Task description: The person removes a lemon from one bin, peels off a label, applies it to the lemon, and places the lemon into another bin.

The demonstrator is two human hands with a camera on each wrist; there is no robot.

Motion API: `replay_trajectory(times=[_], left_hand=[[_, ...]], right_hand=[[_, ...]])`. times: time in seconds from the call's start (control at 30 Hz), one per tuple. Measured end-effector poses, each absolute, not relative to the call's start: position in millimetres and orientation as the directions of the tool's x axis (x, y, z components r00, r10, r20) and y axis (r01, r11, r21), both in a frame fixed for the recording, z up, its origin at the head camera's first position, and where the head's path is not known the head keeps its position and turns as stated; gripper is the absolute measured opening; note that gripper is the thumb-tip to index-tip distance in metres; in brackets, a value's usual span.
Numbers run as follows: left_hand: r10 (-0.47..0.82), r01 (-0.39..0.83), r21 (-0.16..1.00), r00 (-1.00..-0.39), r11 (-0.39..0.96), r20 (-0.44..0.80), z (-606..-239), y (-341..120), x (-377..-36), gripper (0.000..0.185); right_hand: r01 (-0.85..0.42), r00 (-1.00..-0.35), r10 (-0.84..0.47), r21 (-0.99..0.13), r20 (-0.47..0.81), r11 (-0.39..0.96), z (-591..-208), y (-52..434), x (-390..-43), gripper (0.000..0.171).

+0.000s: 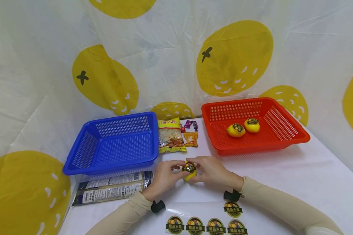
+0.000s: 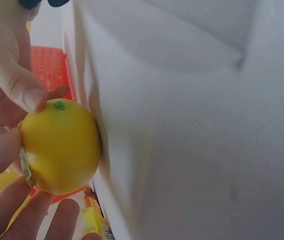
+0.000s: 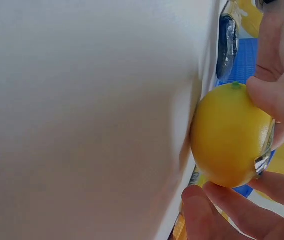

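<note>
A yellow lemon (image 1: 190, 178) with a green stem spot rests on the white table between both hands. On its upper side is a round dark label (image 1: 189, 167), whose edge stands slightly away from the skin in the right wrist view. My left hand (image 1: 166, 176) holds the lemon from the left with thumb and fingers. From the right, my right hand (image 1: 214, 171) grips it the same way, fingertips meeting the other hand's near the label. Closest to me lies a clear sheet (image 1: 191, 209) of matching round labels (image 1: 195, 225).
A red basket (image 1: 261, 148) with two labelled lemons (image 1: 236, 130) stands back right, a blue basket (image 1: 109, 168) left. Between them lie a yellow food bag (image 1: 171, 135) and small wrapped snacks (image 1: 190, 138). Long printed packets (image 1: 111, 194) lie before the blue basket.
</note>
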State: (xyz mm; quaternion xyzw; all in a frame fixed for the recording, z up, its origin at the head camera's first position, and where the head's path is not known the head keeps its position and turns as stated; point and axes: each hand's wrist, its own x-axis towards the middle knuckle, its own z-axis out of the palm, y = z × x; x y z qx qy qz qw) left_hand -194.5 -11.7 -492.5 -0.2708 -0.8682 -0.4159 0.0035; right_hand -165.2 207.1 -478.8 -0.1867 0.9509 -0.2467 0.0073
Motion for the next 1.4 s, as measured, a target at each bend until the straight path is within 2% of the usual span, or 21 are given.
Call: replay_trajectory(times=[0.23, 0.57, 0.83, 1.0, 1.23, 1.4], left_hand=[[0.471, 0.452, 0.737, -0.858, 0.502, 0.205, -489.4, -9.4, -192.9, 0.031], [0.46, 0.436, 0.727, -0.868, 0.53, 0.185, -483.6, -7.2, -193.0, 0.026], [0.478, 0.491, 0.681, -0.848, 0.543, 0.23, -470.2, -8.1, -192.2, 0.028], [0.494, 0.532, 0.656, -0.827, 0.535, 0.268, -460.3, -3.8, -196.3, 0.028], [0.514, 0.543, 0.628, -0.82, 0.558, 0.252, -448.1, 11.3, -201.0, 0.033], [0.548, 0.575, 0.613, -0.795, 0.542, 0.26, -442.4, 27.6, -205.1, 0.035]], right_hand=[[-0.323, -0.936, -0.348, -0.49, 0.042, 0.81, -480.2, 204.7, -167.4, 0.082], [-0.345, -0.931, -0.358, -0.476, 0.066, 0.809, -479.4, 208.3, -167.8, 0.076], [-0.325, -0.943, -0.322, -0.448, 0.085, 0.833, -459.2, 217.3, -161.2, 0.073], [-0.284, -0.957, -0.275, -0.443, 0.086, 0.85, -445.6, 230.7, -151.4, 0.074], [-0.225, -0.974, -0.211, -0.443, 0.082, 0.868, -428.0, 255.8, -131.0, 0.073], [-0.22, -0.975, -0.181, -0.427, 0.13, 0.877, -412.7, 279.2, -113.9, 0.07]])
